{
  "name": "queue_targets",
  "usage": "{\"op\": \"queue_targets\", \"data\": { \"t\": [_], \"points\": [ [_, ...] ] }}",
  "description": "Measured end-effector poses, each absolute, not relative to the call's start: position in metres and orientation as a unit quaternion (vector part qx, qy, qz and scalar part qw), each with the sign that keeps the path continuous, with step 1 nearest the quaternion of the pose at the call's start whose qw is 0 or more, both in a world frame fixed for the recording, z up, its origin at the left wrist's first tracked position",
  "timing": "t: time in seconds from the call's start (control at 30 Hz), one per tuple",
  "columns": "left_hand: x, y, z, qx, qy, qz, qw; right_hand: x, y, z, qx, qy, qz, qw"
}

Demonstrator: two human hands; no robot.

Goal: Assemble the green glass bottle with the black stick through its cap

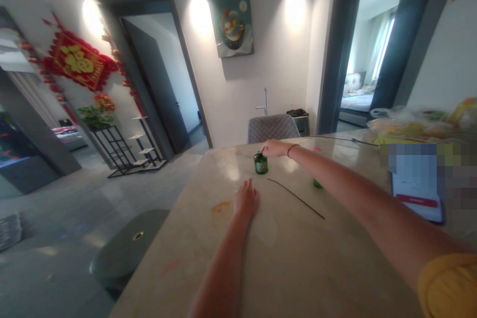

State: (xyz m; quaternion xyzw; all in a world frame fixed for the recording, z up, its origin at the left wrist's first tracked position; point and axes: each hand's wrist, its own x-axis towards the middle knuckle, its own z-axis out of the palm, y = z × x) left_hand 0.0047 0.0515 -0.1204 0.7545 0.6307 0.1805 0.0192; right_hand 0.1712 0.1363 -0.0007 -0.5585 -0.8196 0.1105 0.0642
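Observation:
A small dark-green glass bottle (261, 165) with a pale label stands upright on the table (283, 258). At its neck is my right hand (276, 148), reaching across from the right with its fingers closed on the bottle's top. My left hand (246, 199) lies on the tabletop just in front of the bottle, fingers stretched out and holding nothing. To the right of that hand rests a long thin dark stick (296, 198), slanting toward me. A small green piece (317, 184), partly hidden by my right forearm, sits farther right.
At the right edge lies a phone (419, 203) with a lit, blurred screen, below plastic bags (421, 121). A grey quilted chair (274, 128) stands behind the table's far edge. A green stool (128, 248) is at the left side. Orange smudges (221, 207) mark the tabletop.

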Motion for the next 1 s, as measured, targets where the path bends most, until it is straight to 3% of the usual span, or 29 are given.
{"op": "queue_targets", "data": {
  "t": [0.33, 1.0],
  "points": [
    [0.005, 0.052, -0.122, 0.754, 0.631, 0.179, 0.026, 0.153, 0.150, -0.019, -0.557, -0.825, -0.046, 0.085],
    [0.006, 0.052, -0.120, 0.756, 0.633, 0.163, 0.029, 0.137, 0.175, 0.000, -0.538, -0.839, -0.078, 0.018]
  ]
}}
